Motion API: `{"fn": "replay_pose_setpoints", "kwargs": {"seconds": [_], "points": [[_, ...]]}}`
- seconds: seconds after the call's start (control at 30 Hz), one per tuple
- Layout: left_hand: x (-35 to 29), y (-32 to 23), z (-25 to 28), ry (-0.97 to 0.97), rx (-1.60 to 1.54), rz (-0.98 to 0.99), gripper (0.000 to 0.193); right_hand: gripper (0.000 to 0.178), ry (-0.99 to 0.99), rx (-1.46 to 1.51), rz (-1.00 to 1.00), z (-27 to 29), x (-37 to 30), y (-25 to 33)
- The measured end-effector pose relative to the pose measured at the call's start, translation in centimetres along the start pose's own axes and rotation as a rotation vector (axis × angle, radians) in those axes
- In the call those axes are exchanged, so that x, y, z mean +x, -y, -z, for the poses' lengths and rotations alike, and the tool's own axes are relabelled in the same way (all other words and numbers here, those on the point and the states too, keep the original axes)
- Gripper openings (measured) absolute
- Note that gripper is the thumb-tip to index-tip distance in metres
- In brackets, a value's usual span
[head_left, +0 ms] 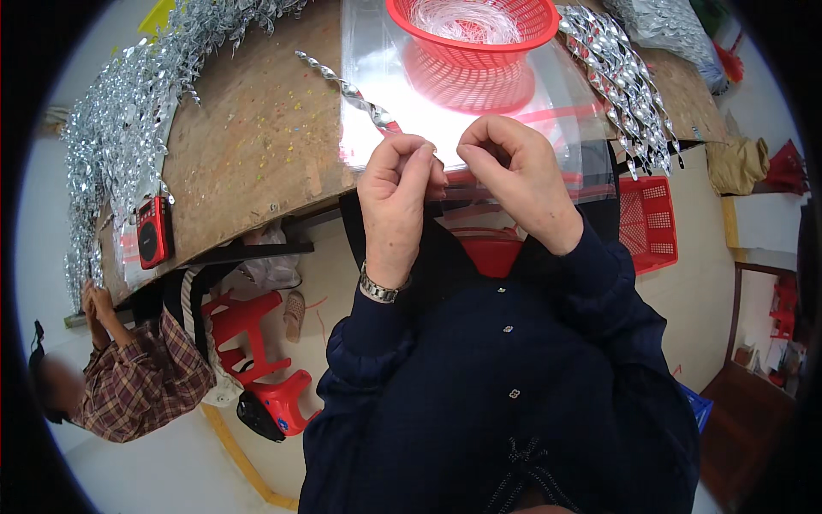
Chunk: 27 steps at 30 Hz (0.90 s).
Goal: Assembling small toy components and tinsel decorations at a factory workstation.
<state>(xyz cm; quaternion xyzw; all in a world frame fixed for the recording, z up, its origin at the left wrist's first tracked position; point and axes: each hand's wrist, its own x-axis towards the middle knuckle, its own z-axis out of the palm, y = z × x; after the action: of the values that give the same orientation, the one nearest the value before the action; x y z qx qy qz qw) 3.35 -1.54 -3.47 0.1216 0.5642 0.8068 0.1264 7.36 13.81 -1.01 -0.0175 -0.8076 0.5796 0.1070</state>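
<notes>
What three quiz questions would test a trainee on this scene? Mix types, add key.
1. True or false: the watch is on the wearer's right wrist.
2. Fill in: loose clear strands lie in a red ____.
3. Which is nearest the wearer's left hand?
A) radio
B) lone silver strip
C) red crate

Key:
1. False; the watch is on the left.
2. Basket.
3. B.
</notes>
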Motion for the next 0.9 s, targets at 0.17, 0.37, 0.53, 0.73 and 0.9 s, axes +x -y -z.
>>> {"fn": "replay_pose_setpoints", "kwargs": {"seconds": [0.17,0.37,0.53,0.73,0.9], "points": [[0.24,0.01,0.1,-0.034,-0.097,0.022,0.01,0.006,0.005,0.01,0.002,-0.13,0.02,0.02],[0.2,0.05,0.2,-0.025,-0.186,0.028,0.012,0.005,0.017,-0.029,0.025,-0.13,0.05,-0.05],[0.18,0.07,0.19,0.027,-0.088,0.031,0.014,0.005,0.012,0.031,-0.001,-0.12,0.1,-0.38],[0.17,0.32,0.51,0.054,-0.069,0.015,0.011,0.008,0.012,0.055,-0.02,0.04,0.05,-0.38],[0.13,0.33,0.46,0.049,-0.098,0.004,0.01,0.015,0.009,0.068,-0.011,0.14,-0.11,-0.19]]}}
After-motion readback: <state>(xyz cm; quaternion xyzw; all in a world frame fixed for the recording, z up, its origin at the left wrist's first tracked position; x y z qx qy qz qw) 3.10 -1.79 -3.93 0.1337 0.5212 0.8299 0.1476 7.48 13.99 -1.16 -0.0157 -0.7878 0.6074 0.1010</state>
